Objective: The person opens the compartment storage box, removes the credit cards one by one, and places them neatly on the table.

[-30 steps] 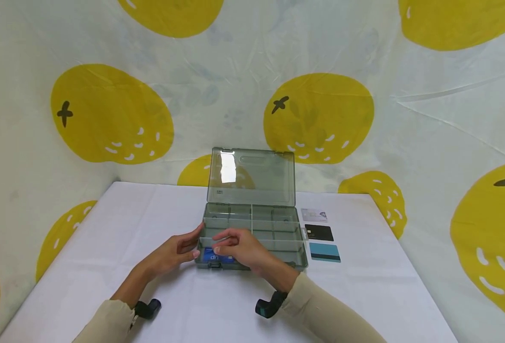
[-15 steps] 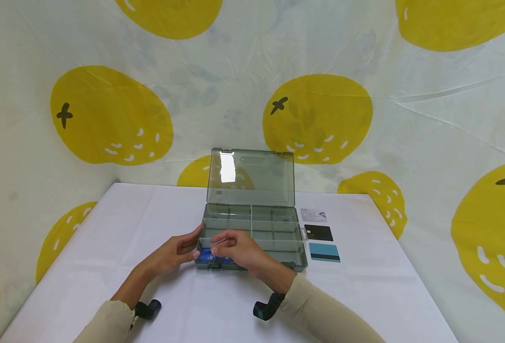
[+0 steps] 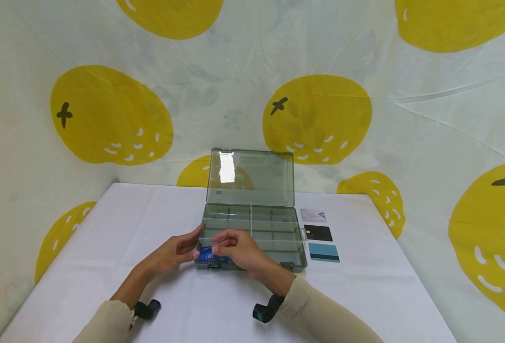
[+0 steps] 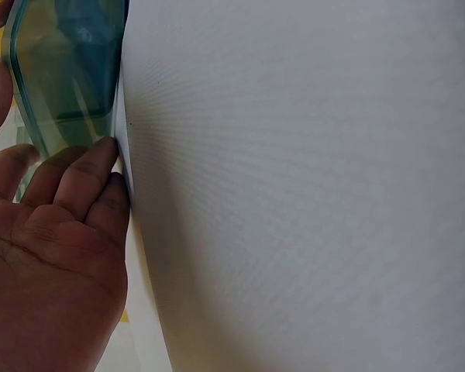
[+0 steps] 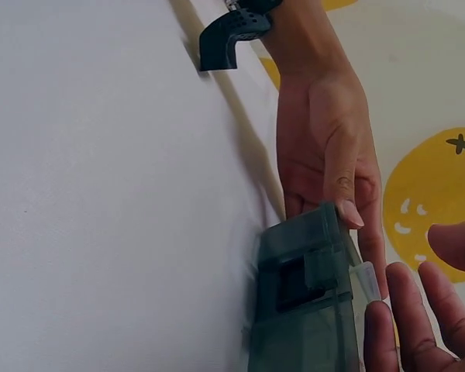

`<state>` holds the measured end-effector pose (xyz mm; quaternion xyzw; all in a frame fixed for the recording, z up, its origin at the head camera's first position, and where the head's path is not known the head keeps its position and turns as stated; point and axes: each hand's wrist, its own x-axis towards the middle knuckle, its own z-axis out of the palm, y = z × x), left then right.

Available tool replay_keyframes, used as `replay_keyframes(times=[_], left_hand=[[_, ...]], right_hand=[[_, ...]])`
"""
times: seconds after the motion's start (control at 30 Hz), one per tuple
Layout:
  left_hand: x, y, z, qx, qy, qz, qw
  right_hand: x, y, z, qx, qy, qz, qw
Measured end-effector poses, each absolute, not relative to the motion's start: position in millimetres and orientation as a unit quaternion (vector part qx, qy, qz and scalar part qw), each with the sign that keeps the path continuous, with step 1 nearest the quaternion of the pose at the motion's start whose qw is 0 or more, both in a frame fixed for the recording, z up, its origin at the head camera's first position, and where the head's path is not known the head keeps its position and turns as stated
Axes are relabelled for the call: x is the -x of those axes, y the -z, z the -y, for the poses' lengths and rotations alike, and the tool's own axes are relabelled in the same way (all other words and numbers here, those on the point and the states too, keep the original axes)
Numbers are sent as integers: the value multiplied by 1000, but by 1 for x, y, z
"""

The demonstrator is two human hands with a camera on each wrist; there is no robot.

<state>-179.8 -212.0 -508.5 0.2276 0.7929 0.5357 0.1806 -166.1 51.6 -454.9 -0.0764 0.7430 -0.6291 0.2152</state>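
Observation:
A translucent grey compartment box (image 3: 278,245) stands on the table with its lid raised. At its front-left corner my left hand (image 3: 171,252) holds the box, thumb at the front and fingers along the left side. The left wrist view shows those fingertips against the box wall. Inside the front compartment lies a blue card (image 3: 207,255) marked VIP, partly covered by my right hand (image 3: 239,250). In the right wrist view my right fingers (image 5: 408,318) stand apart from the thumb, with no card visible between them. Whether a fingertip touches the card is hidden.
Right of the box lie a silver card (image 3: 314,216), a black card (image 3: 318,233) and a teal card (image 3: 324,252), in a column. The clear lid (image 3: 261,178) leans back near the patterned cloth wall. Pale dividers (image 3: 276,241) split the box.
The blue card has shifted slightly left in the front compartment and looks darker. My right hand has barely moved over it. My left hand stays at the box corner.

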Motion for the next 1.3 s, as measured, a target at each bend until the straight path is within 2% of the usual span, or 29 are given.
replay_keyframes(times=[0.43, 0.77, 1.3], left_hand=[[181, 509, 212, -225, -539, -790, 185], [182, 511, 211, -219, -547, -786, 186], [181, 511, 211, -219, -549, -784, 188]], right_hand=[[153, 457, -45, 71, 618, -773, 124], [151, 460, -47, 55, 630, -767, 109], [161, 469, -42, 83, 616, -774, 119]])
